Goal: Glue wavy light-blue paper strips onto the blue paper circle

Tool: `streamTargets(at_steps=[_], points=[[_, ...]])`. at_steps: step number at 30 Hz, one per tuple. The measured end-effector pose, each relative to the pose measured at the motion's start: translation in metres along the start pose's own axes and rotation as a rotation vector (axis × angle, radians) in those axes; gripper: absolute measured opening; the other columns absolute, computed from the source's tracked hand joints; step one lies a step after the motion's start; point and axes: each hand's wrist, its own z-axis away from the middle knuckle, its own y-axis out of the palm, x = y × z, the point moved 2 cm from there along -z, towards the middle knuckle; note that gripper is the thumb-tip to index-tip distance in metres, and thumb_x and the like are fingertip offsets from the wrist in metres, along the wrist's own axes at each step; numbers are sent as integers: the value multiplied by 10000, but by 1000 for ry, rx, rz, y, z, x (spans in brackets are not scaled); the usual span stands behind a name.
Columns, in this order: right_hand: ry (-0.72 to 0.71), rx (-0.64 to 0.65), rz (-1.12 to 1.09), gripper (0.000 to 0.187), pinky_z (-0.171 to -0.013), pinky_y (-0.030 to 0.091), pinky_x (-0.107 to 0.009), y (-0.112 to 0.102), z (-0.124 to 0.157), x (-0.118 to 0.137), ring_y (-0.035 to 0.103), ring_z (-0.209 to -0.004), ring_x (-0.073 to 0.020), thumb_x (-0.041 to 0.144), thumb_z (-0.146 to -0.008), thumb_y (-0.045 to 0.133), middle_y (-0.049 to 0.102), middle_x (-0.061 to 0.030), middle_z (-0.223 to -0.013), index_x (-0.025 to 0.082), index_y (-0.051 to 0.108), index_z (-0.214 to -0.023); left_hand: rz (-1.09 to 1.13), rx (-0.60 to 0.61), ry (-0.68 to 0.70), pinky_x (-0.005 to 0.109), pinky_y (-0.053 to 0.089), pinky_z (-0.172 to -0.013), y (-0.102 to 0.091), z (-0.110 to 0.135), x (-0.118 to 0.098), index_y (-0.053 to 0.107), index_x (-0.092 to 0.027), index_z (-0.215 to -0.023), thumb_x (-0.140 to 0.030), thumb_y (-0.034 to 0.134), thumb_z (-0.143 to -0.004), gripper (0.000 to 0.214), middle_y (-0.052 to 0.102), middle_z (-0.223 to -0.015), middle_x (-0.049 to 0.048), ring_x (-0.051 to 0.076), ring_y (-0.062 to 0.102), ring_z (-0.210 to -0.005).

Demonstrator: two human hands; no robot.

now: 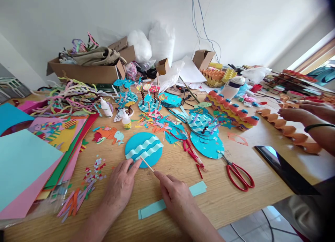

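Note:
A blue paper disc (152, 140) lies on the table in front of me, with two pale-blue wavy paper strips (143, 146) across it. My left hand (120, 177) rests at the disc's lower left edge. Its thumb and index finger are apart, their tips touching the end of the lower strip. My right hand (175, 193) is closed around a thin wooden stick (147, 164), whose tip meets the lower strip near my left thumb. Flat pale-blue paper strips (151, 209) lie partly hidden under my right hand.
Red-handled scissors (239, 177), a black tablet (285, 170) and glue bottles (126, 120) lie or stand around. Coloured paper sheets (28, 168) are stacked at left, near paper scraps (78, 200). At right, another person's hands (298, 113) are over an orange egg-carton strip (288, 128).

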Motion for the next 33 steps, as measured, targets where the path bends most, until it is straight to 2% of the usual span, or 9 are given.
streamTargets(at_steps=[8, 23, 33], points=[[61, 66, 71, 500, -672, 436, -204, 1, -2, 1, 646, -796, -161, 54, -799, 400, 672, -56, -918, 244, 495, -1252, 6, -7, -13, 380, 509, -749, 0, 0, 0, 514, -196, -1207, -20, 391, -786, 472, 590, -997, 96, 234, 581, -865], [75, 102, 152, 481, -622, 414, -199, -4, -5, 7, 649, -769, -156, 59, -809, 406, 667, -43, -903, 263, 506, -1233, 68, -90, -58, 351, 503, -782, 1, 2, 3, 504, -199, -1142, -66, 351, -798, 399, 625, -987, 75, 211, 594, -895], [77, 110, 140, 468, -609, 405, -212, -4, -6, 6, 649, -768, -167, 69, -813, 403, 663, -39, -884, 266, 514, -1222, 106, -90, -40, 353, 504, -783, 1, 3, 5, 503, -194, -1055, -68, 355, -806, 315, 623, -985, 74, 209, 596, -898]])
